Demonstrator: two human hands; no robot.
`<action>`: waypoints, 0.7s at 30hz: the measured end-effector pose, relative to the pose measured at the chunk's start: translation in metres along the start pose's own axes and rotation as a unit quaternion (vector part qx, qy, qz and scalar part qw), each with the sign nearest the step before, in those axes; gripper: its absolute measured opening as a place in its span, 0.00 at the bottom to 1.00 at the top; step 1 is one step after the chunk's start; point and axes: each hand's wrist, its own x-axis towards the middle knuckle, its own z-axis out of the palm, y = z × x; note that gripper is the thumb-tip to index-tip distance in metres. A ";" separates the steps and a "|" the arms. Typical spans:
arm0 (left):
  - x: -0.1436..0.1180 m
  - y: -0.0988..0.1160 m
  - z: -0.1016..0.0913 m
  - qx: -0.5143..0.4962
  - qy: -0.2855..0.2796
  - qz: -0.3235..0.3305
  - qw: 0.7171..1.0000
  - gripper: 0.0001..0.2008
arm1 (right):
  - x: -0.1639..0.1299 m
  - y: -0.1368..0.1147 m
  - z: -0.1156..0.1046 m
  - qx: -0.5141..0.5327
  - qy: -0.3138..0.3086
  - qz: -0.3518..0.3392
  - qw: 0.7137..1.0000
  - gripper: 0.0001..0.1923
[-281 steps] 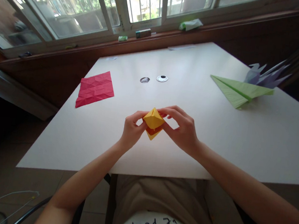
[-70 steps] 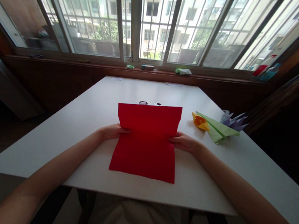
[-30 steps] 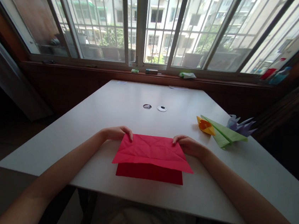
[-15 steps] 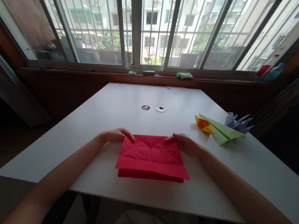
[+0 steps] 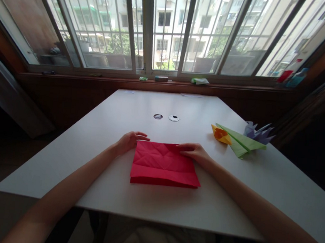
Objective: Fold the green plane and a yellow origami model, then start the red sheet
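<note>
A creased red sheet of paper (image 5: 164,162), folded over into a rectangle, lies in front of me with its folded edge away from me. The lower layer shows as a dark red strip along the near side. My left hand (image 5: 130,140) is at the far left corner, fingers stretched out and apart just beyond the edge. On the far right corner, my right hand (image 5: 195,151) has its thumb over the paper and its fingers along the top edge, holding it there.
The white table (image 5: 99,192) reaches toward a barred window. At right lie an orange paper flower (image 5: 221,135), green folded paper (image 5: 244,142) and a purple paper flower (image 5: 258,132). Two round holes, one with a cover (image 5: 174,118), are in the tabletop. Small items, including a green-white packet (image 5: 200,81), line the sill.
The paper has come down flatter onto the table, its layers closer together at the near edge. My left hand has let go of its corner and spread its fingers; the right has shifted slightly inward.
</note>
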 end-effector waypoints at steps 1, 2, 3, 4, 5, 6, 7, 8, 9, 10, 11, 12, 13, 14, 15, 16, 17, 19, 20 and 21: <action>-0.001 0.002 0.002 0.023 -0.003 0.001 1.000 0.23 | -0.001 -0.001 0.002 -0.007 -0.009 -0.006 1.000 0.18; -0.002 0.005 0.006 0.052 -0.008 0.000 0.999 0.25 | -0.002 -0.001 0.004 -0.013 -0.021 -0.012 1.000 0.17; -0.004 0.007 0.011 0.087 -0.013 -0.002 0.996 0.24 | -0.004 -0.002 0.008 -0.019 -0.032 -0.017 0.999 0.17; -0.006 0.010 0.016 0.127 -0.016 0.000 0.992 0.23 | -0.006 -0.002 0.012 -0.024 -0.043 -0.023 0.999 0.16; -0.007 0.011 0.023 0.169 -0.017 0.005 0.986 0.21 | -0.007 -0.002 0.017 -0.027 -0.050 -0.029 0.998 0.16; -0.009 0.012 0.030 0.210 -0.012 0.017 0.978 0.19 | -0.009 -0.002 0.022 -0.030 -0.051 -0.038 0.998 0.16; -0.011 0.012 0.037 0.249 -0.001 0.031 0.968 0.17 | -0.011 -0.002 0.027 -0.038 -0.047 -0.054 0.997 0.16; -0.012 0.011 0.044 0.285 0.010 0.043 0.958 0.15 | -0.012 -0.001 0.031 -0.049 -0.036 -0.069 0.996 0.15; -0.014 0.010 0.050 0.317 0.025 0.054 0.947 0.14 | -0.013 -0.001 0.034 -0.061 -0.025 -0.082 0.994 0.14; -0.014 0.008 0.055 0.346 0.041 0.064 0.935 0.13 | -0.014 -0.001 0.036 -0.075 -0.012 -0.093 0.993 0.14; -0.015 0.005 0.059 0.371 0.053 0.073 0.924 0.11 | -0.015 -0.001 0.037 -0.091 0.004 -0.097 0.991 0.16; -0.015 0.003 0.062 0.393 0.062 0.079 0.914 0.10 | -0.015 -0.001 0.038 -0.108 0.020 -0.097 0.989 0.18; -0.015 0.001 0.064 0.411 0.069 0.084 0.905 0.09 | -0.014 -0.001 0.037 -0.123 0.036 -0.093 0.987 0.22; -0.015 -0.001 0.065 0.428 0.074 0.086 0.897 0.09 | -0.014 -0.002 0.037 -0.135 0.049 -0.086 0.986 0.25; -0.015 -0.002 0.065 0.443 0.078 0.087 0.889 0.09 | -0.013 -0.002 0.036 -0.140 0.057 -0.078 0.985 0.27; -0.015 -0.003 0.066 0.456 0.081 0.087 0.882 0.09 | -0.012 -0.002 0.034 -0.137 0.058 -0.069 0.986 0.29; -0.015 -0.004 0.066 0.468 0.083 0.087 0.875 0.09 | -0.010 -0.002 0.033 -0.129 0.054 -0.061 0.988 0.29; -0.016 -0.003 0.066 0.489 0.085 0.090 0.864 0.09 | -0.009 -0.001 0.032 -0.110 0.042 -0.050 0.992 0.30; -0.017 -0.003 0.066 0.497 0.085 0.094 0.859 0.09 | -0.008 -0.001 0.032 -0.102 0.037 -0.046 0.993 0.30; -0.017 -0.003 0.067 0.504 0.086 0.097 0.854 0.09 | -0.008 0.000 0.031 -0.097 0.033 -0.045 0.994 0.31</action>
